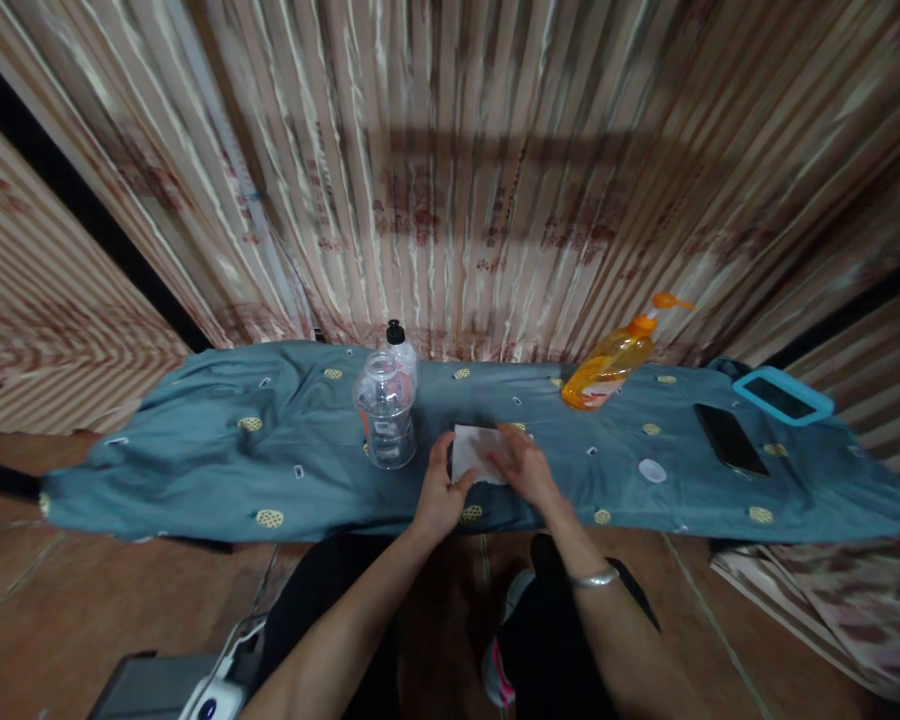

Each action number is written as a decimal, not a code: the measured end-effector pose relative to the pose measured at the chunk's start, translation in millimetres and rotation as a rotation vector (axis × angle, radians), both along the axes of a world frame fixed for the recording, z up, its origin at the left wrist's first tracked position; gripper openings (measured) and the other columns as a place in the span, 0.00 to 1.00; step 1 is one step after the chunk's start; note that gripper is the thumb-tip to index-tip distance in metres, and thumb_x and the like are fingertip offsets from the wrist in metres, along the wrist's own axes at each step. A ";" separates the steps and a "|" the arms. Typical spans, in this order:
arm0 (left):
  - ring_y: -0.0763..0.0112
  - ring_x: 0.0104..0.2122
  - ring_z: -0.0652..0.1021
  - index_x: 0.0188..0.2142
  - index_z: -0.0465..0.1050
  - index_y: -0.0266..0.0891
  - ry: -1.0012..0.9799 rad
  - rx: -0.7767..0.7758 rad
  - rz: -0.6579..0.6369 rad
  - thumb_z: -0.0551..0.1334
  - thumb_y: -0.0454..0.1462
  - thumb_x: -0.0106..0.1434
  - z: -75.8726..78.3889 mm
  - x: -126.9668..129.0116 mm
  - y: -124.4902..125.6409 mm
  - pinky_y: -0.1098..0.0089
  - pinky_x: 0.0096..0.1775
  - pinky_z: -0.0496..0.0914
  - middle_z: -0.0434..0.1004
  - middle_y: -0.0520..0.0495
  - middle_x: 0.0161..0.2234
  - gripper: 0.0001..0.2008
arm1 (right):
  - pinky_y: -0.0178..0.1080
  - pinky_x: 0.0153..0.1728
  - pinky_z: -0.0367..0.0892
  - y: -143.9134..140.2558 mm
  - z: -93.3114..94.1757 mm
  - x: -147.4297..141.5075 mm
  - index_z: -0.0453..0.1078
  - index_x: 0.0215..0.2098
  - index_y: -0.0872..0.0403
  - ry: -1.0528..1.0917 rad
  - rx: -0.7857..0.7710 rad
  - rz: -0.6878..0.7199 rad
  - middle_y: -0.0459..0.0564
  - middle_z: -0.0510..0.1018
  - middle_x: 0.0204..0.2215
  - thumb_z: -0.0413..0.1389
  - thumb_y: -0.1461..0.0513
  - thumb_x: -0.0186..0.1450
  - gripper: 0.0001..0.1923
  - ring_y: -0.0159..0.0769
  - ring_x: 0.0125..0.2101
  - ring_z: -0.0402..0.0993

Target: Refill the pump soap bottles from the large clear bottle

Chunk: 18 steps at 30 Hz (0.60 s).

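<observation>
A small folded white sheet [472,455], looking like tissue or cloth, lies between my hands over the front middle of the covered table. Its left end is in my left hand [442,492], fingers along the edge and thumb near the front corner. My right hand [526,467] grips the right end, with its fingertips over the top. To the left of my hands stands a clear, uncapped plastic bottle [386,425]. Close behind it is another clear bottle with a black cap [395,332], partly hidden. An orange pump bottle [607,365] is farther right.
A teal patterned cloth [187,430] covers the narrow table. Toward the right are a white round lid [652,471], a black phone [731,440] and a blue-rimmed tray-like object [784,395]. A pleated curtain [465,200] hangs directly behind.
</observation>
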<state>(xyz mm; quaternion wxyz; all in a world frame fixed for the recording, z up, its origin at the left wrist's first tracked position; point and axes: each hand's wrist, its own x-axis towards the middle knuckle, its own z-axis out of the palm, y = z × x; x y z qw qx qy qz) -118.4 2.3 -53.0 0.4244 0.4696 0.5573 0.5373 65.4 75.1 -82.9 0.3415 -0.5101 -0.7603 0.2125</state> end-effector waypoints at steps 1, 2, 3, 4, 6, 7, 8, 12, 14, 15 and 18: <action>0.55 0.66 0.67 0.60 0.66 0.43 0.005 0.031 -0.014 0.67 0.34 0.56 6.7 -1.3 -5.1 0.50 0.68 0.60 0.67 0.41 0.65 0.31 | 0.60 0.60 0.63 -3.2 -2.9 -6.4 0.72 0.56 0.51 -0.027 0.006 0.053 0.55 0.73 0.59 0.61 0.53 0.69 0.20 0.49 0.59 0.69; 0.56 0.65 0.69 0.59 0.67 0.44 0.002 0.061 -0.023 0.66 0.35 0.57 13.7 -3.0 -10.6 0.50 0.67 0.63 0.69 0.41 0.63 0.29 | 0.60 0.60 0.63 -5.1 -5.5 -11.1 0.73 0.54 0.52 -0.049 0.011 0.088 0.55 0.74 0.59 0.62 0.53 0.68 0.19 0.49 0.59 0.69; 0.57 0.63 0.71 0.58 0.68 0.44 0.000 0.098 -0.033 0.66 0.35 0.58 20.5 -5.4 -16.7 0.51 0.65 0.65 0.70 0.42 0.62 0.28 | 0.60 0.60 0.64 -5.6 -7.4 -13.6 0.73 0.54 0.52 -0.066 0.013 0.105 0.55 0.74 0.58 0.62 0.53 0.68 0.19 0.49 0.59 0.70; 0.57 0.63 0.71 0.58 0.68 0.45 0.012 0.142 -0.040 0.66 0.36 0.58 26.7 -8.8 -23.5 0.52 0.65 0.66 0.70 0.42 0.62 0.27 | 0.59 0.59 0.65 -4.8 -8.4 -13.7 0.73 0.54 0.52 -0.076 0.014 0.106 0.55 0.74 0.58 0.62 0.53 0.68 0.19 0.49 0.58 0.71; 0.57 0.62 0.71 0.58 0.69 0.46 0.073 0.208 -0.012 0.66 0.38 0.60 36.8 -19.1 -38.1 0.53 0.64 0.67 0.71 0.43 0.61 0.25 | 0.59 0.58 0.66 -1.0 -7.7 -7.0 0.72 0.55 0.52 -0.079 0.016 0.066 0.55 0.75 0.57 0.61 0.53 0.69 0.19 0.48 0.57 0.72; 0.57 0.62 0.71 0.58 0.69 0.46 0.102 0.229 0.030 0.65 0.40 0.61 40.6 -26.0 -45.2 0.54 0.63 0.68 0.71 0.43 0.61 0.25 | 0.59 0.58 0.67 1.2 -6.2 -0.7 0.72 0.55 0.52 -0.076 0.017 0.031 0.55 0.75 0.57 0.61 0.54 0.69 0.19 0.48 0.57 0.72; 0.56 0.62 0.71 0.58 0.69 0.46 0.132 0.242 0.086 0.65 0.41 0.62 43.7 -33.7 -51.4 0.54 0.63 0.68 0.71 0.42 0.61 0.24 | 0.59 0.58 0.67 3.3 -4.2 7.1 0.71 0.56 0.52 -0.072 0.018 -0.013 0.55 0.75 0.57 0.61 0.54 0.69 0.19 0.48 0.57 0.72; 0.54 0.65 0.68 0.59 0.67 0.45 0.221 0.292 0.345 0.67 0.44 0.60 52.2 -64.4 -56.6 0.52 0.66 0.63 0.68 0.41 0.62 0.28 | 0.58 0.57 0.68 6.8 4.5 41.2 0.70 0.57 0.53 -0.048 -0.005 -0.252 0.55 0.75 0.57 0.60 0.55 0.70 0.20 0.48 0.56 0.73; 0.52 0.68 0.62 0.64 0.60 0.44 0.237 0.298 0.454 0.71 0.44 0.56 54.5 -73.9 -45.4 0.50 0.69 0.57 0.62 0.39 0.67 0.38 | 0.57 0.56 0.69 5.8 6.9 52.9 0.70 0.57 0.53 -0.033 -0.023 -0.350 0.55 0.75 0.56 0.60 0.55 0.70 0.20 0.47 0.54 0.74; 0.51 0.70 0.59 0.66 0.55 0.43 0.233 0.281 0.485 0.73 0.44 0.53 54.9 -76.4 -37.3 0.49 0.70 0.55 0.58 0.37 0.69 0.45 | 0.57 0.55 0.70 4.7 7.4 56.1 0.70 0.57 0.53 -0.023 -0.031 -0.379 0.55 0.75 0.55 0.60 0.55 0.70 0.19 0.47 0.53 0.75; 0.48 0.73 0.51 0.70 0.43 0.38 0.192 0.211 0.496 0.76 0.40 0.46 51.9 -77.9 -10.4 0.50 0.72 0.46 0.45 0.31 0.73 0.59 | 0.58 0.55 0.70 -0.7 8.2 53.0 0.70 0.57 0.53 0.016 -0.037 -0.390 0.55 0.76 0.55 0.61 0.56 0.70 0.19 0.47 0.53 0.75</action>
